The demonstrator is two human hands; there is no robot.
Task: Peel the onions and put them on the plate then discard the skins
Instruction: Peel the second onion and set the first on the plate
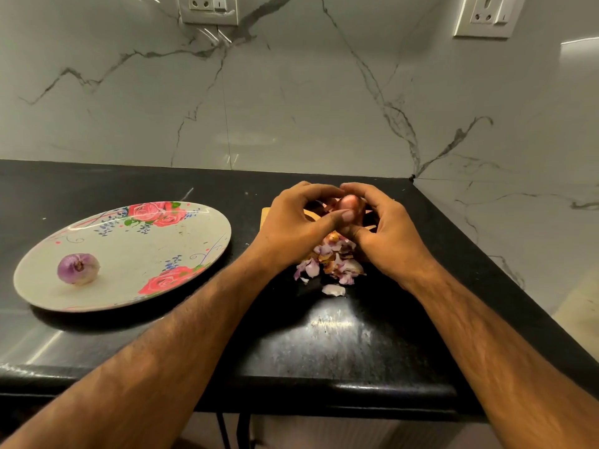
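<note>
Two hands closed round one small reddish-brown onion (348,205), held above dark counter. Left hand (291,222) curled, thumb pad pressed on onion's near side, fingertips (337,189) arched over top. Right hand (385,231) cupped from other side, fingers wrapped behind and under, fingertips meeting left ones above onion. Onion surface smooth, glossy, rounded; orange papery skin strips curling off behind it, so peeling judged mid-way on this one. Exact pinch on loose skin hidden by fingers, cannot tell.

Directly below hands: loose pile of dry onion skins (330,264), thin, flaky, crinkled, mixed purple, white and tan; one pale curved flake lying apart nearer camera. Light wooden-looking edge (264,218) peeking out behind left hand, mostly hidden, not identifiable.

Well to left: oval cream plate with red rose print (181,228), shallow, shiny, glazed or melamine, cannot tell. One peeled purple onion (77,268) sitting on plate near its left end, satiny, root end facing camera.

Glossy black speckled stone countertop (340,345), rounded front edge; white veined marble-look wall (291,92) behind.

Progress judged: one onion done and plated, second in hand partly peeled, not yet plated; skins not yet discarded. No further unpeeled onions visible.
</note>
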